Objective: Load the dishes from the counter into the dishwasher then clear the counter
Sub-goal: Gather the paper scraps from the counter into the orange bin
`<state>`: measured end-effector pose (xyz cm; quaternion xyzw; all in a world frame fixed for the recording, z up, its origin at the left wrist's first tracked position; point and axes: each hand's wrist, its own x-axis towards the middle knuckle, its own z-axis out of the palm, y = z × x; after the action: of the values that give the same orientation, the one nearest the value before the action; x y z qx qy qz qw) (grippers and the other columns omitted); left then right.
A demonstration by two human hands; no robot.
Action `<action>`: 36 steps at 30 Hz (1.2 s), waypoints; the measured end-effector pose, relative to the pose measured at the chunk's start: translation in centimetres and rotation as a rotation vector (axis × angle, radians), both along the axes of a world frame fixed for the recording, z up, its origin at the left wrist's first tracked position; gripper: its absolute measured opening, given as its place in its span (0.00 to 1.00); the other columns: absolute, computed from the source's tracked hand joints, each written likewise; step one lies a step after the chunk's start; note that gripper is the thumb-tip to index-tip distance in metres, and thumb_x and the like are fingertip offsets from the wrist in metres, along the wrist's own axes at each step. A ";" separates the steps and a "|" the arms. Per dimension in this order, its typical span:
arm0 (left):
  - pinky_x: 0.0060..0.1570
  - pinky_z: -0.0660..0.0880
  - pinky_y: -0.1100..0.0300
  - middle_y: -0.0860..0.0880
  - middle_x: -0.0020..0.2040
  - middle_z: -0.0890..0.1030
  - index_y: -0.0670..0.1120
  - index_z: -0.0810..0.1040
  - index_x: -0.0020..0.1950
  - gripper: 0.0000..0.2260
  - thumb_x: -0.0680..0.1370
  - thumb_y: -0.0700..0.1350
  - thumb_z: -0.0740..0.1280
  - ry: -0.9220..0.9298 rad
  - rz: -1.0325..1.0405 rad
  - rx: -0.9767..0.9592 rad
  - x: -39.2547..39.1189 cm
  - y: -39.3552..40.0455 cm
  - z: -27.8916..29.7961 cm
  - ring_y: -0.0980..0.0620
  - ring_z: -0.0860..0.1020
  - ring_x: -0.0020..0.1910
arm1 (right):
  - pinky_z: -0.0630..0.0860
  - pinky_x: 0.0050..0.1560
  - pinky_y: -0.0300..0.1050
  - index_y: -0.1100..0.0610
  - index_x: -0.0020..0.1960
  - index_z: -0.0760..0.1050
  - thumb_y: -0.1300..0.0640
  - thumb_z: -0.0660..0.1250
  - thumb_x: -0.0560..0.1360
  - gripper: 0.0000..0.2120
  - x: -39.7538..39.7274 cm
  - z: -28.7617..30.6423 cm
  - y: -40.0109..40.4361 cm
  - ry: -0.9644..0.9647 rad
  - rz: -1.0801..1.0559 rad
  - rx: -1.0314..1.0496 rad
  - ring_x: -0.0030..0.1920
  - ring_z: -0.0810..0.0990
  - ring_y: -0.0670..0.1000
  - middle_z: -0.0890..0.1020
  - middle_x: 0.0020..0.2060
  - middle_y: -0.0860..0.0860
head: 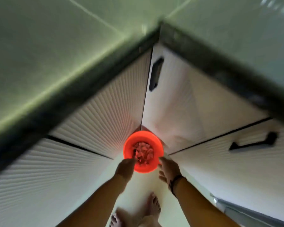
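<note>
Fingers: left hand point(126, 167) curled at near rim of the red bin point(143, 151), grip blurred, cannot tell; right hand point(168, 170) spread, fingertips touching the rim's right edge.
Counter point(39, 63): pale green, dark-edged, meeting in an inner corner overhead.
Cabinet doors point(105, 112): white, ribbed, black handles point(156, 74), below the counter edge.
Floor point(143, 185): pale, bare feet point(152, 205) at bottom.
Red bin: round, low in the cabinet corner, between both hands.
Scraps point(143, 152): pinkish pieces heaped inside the bin.
Wristband point(175, 182): dark, on right wrist.
</note>
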<state>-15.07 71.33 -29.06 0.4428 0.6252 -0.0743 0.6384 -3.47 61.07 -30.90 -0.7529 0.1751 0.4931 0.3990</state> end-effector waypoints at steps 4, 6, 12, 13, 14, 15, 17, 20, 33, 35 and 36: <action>0.38 0.72 0.58 0.50 0.37 0.79 0.44 0.79 0.44 0.04 0.76 0.44 0.67 -0.246 -0.177 0.128 0.2 -1.3 11.1 0.53 0.75 0.37 | 0.68 0.39 0.40 0.55 0.33 0.74 0.53 0.67 0.72 0.11 -2.3 10.7 0.1 -0.209 0.178 0.112 0.33 0.73 0.50 0.83 0.37 0.58; 0.41 0.78 0.60 0.50 0.36 0.82 0.48 0.79 0.39 0.05 0.72 0.48 0.66 -0.357 -0.273 0.218 0.4 -1.4 16.5 0.55 0.79 0.36 | 0.69 0.32 0.36 0.54 0.31 0.75 0.58 0.66 0.72 0.11 -2.5 17.1 0.9 -0.336 0.257 0.202 0.30 0.74 0.45 0.80 0.28 0.47; 0.52 0.77 0.52 0.50 0.46 0.83 0.55 0.78 0.44 0.09 0.69 0.56 0.65 -0.528 -0.404 0.584 2.4 1.1 31.4 0.52 0.80 0.47 | 0.75 0.43 0.47 0.53 0.38 0.72 0.60 0.63 0.77 0.08 -1.0 32.8 3.5 -0.691 0.381 0.324 0.37 0.74 0.47 0.77 0.35 0.48; 0.51 0.76 0.52 0.49 0.46 0.83 0.54 0.78 0.45 0.06 0.72 0.53 0.66 -0.573 -0.408 0.632 2.8 1.7 34.0 0.52 0.80 0.47 | 0.75 0.40 0.47 0.53 0.39 0.73 0.58 0.64 0.76 0.08 -0.3 35.1 3.8 -0.746 0.374 0.353 0.36 0.74 0.47 0.77 0.34 0.48; 0.51 0.76 0.53 0.49 0.45 0.82 0.53 0.78 0.46 0.03 0.75 0.50 0.67 -0.609 -0.412 0.675 3.2 2.3 36.0 0.52 0.80 0.46 | 0.73 0.36 0.44 0.53 0.39 0.74 0.57 0.66 0.76 0.06 0.3 37.5 4.0 -0.793 0.357 0.377 0.34 0.73 0.46 0.77 0.33 0.47; 0.51 0.76 0.54 0.49 0.45 0.82 0.53 0.78 0.47 0.01 0.76 0.48 0.67 -0.635 -0.397 0.704 3.7 3.1 37.9 0.52 0.80 0.45 | 0.71 0.34 0.41 0.53 0.40 0.75 0.56 0.67 0.75 0.05 1.1 39.4 4.2 -0.847 0.344 0.391 0.33 0.73 0.45 0.77 0.32 0.47; 0.47 0.76 0.56 0.50 0.44 0.82 0.51 0.78 0.47 0.02 0.77 0.48 0.67 -0.654 -0.377 0.765 4.7 4.7 40.1 0.52 0.80 0.43 | 0.71 0.37 0.41 0.52 0.41 0.76 0.52 0.68 0.74 0.05 2.9 42.5 4.2 -0.971 0.336 0.379 0.33 0.74 0.46 0.78 0.31 0.45; 0.46 0.71 0.60 0.51 0.48 0.81 0.50 0.78 0.50 0.06 0.77 0.49 0.67 -0.631 -0.406 0.858 6.5 7.1 41.8 0.54 0.78 0.47 | 0.72 0.40 0.43 0.51 0.42 0.76 0.49 0.66 0.74 0.06 6.6 44.7 3.7 -1.136 0.408 0.258 0.37 0.78 0.48 0.80 0.35 0.45; 0.74 0.40 0.47 0.46 0.79 0.40 0.48 0.37 0.78 0.49 0.69 0.76 0.51 0.114 -0.943 1.206 19.4 17.6 34.2 0.45 0.39 0.77 | 0.75 0.58 0.54 0.48 0.65 0.67 0.31 0.60 0.72 0.29 33.7 38.8 0.5 -1.140 0.592 -0.439 0.61 0.73 0.56 0.72 0.63 0.53; 0.74 0.38 0.47 0.46 0.79 0.39 0.47 0.36 0.78 0.52 0.64 0.78 0.43 0.154 -0.944 1.232 22.4 18.4 33.6 0.45 0.39 0.77 | 0.74 0.59 0.57 0.48 0.68 0.65 0.29 0.59 0.70 0.34 38.0 38.5 0.6 -1.138 0.577 -0.462 0.63 0.72 0.58 0.70 0.65 0.55; 0.73 0.37 0.48 0.46 0.79 0.39 0.47 0.36 0.78 0.53 0.62 0.79 0.40 0.165 -0.942 1.245 23.8 18.9 33.4 0.45 0.39 0.77 | 0.74 0.60 0.58 0.49 0.69 0.64 0.28 0.60 0.69 0.36 40.0 38.6 0.9 -1.139 0.565 -0.463 0.64 0.72 0.58 0.69 0.66 0.55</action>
<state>8.74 90.18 4.31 0.9306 0.3438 -0.0057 0.1253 36.50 61.92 7.73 -0.9782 -0.1651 0.0546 0.1131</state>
